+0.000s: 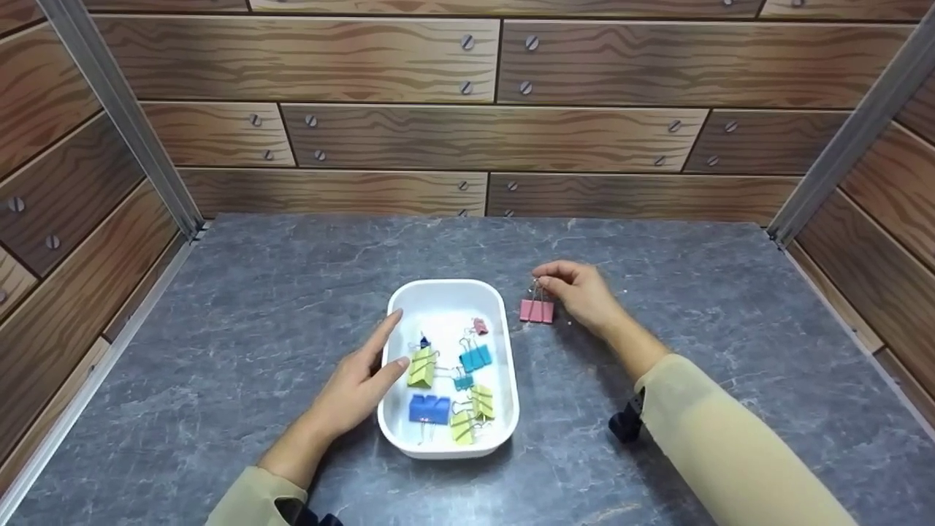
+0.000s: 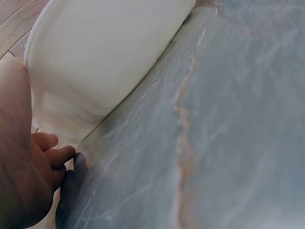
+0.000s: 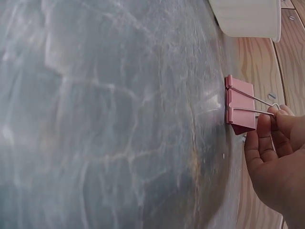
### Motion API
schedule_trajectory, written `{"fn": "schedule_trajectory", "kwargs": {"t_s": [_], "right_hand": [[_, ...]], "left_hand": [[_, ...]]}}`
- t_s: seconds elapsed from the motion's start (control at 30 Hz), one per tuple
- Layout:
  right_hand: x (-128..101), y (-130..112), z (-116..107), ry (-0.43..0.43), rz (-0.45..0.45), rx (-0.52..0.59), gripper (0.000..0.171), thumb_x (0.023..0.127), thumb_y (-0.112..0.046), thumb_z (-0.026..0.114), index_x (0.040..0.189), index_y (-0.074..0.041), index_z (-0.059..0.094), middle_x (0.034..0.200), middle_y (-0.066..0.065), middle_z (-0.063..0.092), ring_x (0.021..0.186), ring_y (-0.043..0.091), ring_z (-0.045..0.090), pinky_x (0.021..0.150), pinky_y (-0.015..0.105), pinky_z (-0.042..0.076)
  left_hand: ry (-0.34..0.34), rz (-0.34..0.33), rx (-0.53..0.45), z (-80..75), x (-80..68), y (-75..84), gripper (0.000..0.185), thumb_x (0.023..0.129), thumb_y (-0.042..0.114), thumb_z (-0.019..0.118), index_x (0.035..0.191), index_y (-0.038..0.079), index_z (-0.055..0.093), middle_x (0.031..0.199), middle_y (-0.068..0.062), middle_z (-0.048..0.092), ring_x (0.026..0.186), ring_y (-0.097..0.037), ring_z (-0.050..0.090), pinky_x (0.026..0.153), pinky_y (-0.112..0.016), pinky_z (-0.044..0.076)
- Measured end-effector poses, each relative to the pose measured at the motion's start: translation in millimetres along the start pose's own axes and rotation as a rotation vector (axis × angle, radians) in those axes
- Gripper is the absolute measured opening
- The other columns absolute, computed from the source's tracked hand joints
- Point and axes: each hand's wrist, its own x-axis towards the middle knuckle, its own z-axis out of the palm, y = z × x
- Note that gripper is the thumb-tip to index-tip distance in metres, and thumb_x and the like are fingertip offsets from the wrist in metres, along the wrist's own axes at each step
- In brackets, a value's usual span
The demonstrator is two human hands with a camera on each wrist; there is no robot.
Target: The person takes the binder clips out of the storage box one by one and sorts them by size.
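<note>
My right hand (image 1: 584,296) pinches the wire handles of a pink binder clip (image 1: 537,311) between thumb and fingertips. In the right wrist view the pink clip's body (image 3: 241,101) hangs low, close over the table. To its left stands a white plastic tub (image 1: 447,451). My left hand (image 1: 358,383) holds the tub at its left side, thumb and forefinger over the rim, the other fingers curled outside by the wall. Inside lie a blue clip (image 1: 429,410), a teal clip (image 1: 475,357), a yellow-green clip (image 1: 421,369), a small pink clip (image 1: 480,326) and several others.
The grey marbled tabletop (image 1: 277,292) runs back to a wood-patterned wall (image 1: 409,135). Metal posts (image 1: 124,109) stand at the back corners. Similar wood-patterned panels close off both sides.
</note>
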Motion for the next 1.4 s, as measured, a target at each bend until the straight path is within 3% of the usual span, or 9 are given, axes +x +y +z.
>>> {"fn": "schedule_trajectory", "kwargs": {"t_s": [0.37,0.53,0.77,0.9,1.23,1.4], "right_hand": [[-2,1,0,-0.005,0.040,0.064,0.026,0.106,0.001,0.060,0.126,0.016,0.067,0.106,0.014,0.076,0.090,0.009,0.067,0.081,0.022,0.056],[-5,-1,-2,0.018,0.032,0.076,0.028,0.107,-0.001,0.060,0.128,0.016,0.066,0.115,0.022,0.073,0.095,0.008,0.068,0.087,0.025,0.058],[-8,-14,-9,0.093,-0.070,-0.032,0.027,0.105,-0.005,0.066,0.126,0.012,0.070,0.119,0.025,0.073,0.098,0.007,0.066,0.087,0.018,0.052],[-9,-31,-10,0.090,-0.120,-0.026,0.027,0.104,-0.003,0.068,0.126,0.012,0.070,0.119,0.024,0.073,0.101,0.008,0.067,0.090,0.019,0.053],[-31,-80,19,-0.056,-0.269,0.061,0.027,0.099,-0.002,0.074,0.125,0.002,0.073,0.113,0.018,0.075,0.101,0.021,0.071,0.088,0.029,0.058],[-46,-97,40,-0.159,-0.278,0.035,0.029,0.097,-0.005,0.076,0.126,-0.005,0.074,0.114,0.011,0.076,0.099,0.024,0.071,0.082,0.031,0.059]], "left_hand": [[-0.007,-0.018,0.044,1.8,0.2,-0.6,0.069,0.107,0.035,0.062,0.169,0.028,0.033,0.156,-0.015,0.054,0.140,-0.026,0.054,0.112,-0.054,0.044],[-0.009,-0.018,0.037,2.5,-0.4,-1.2,0.070,0.107,0.036,0.063,0.169,0.028,0.032,0.158,-0.016,0.052,0.141,-0.028,0.053,0.113,-0.054,0.043],[-0.004,-0.025,0.032,1.6,-2.1,-0.5,0.069,0.107,0.035,0.063,0.169,0.030,0.033,0.160,-0.016,0.050,0.143,-0.029,0.051,0.115,-0.054,0.040],[-0.005,-0.032,0.038,0.4,-1.7,0.1,0.070,0.107,0.034,0.063,0.169,0.029,0.032,0.162,-0.015,0.047,0.147,-0.029,0.047,0.118,-0.053,0.038],[-0.002,-0.033,0.026,-0.4,-0.7,0.5,0.070,0.107,0.032,0.063,0.169,0.029,0.032,0.163,-0.014,0.046,0.146,-0.029,0.047,0.116,-0.053,0.040],[-0.004,-0.029,0.022,-0.2,-0.4,0.7,0.069,0.108,0.033,0.063,0.170,0.029,0.032,0.161,-0.016,0.047,0.145,-0.029,0.049,0.115,-0.054,0.041]]}}
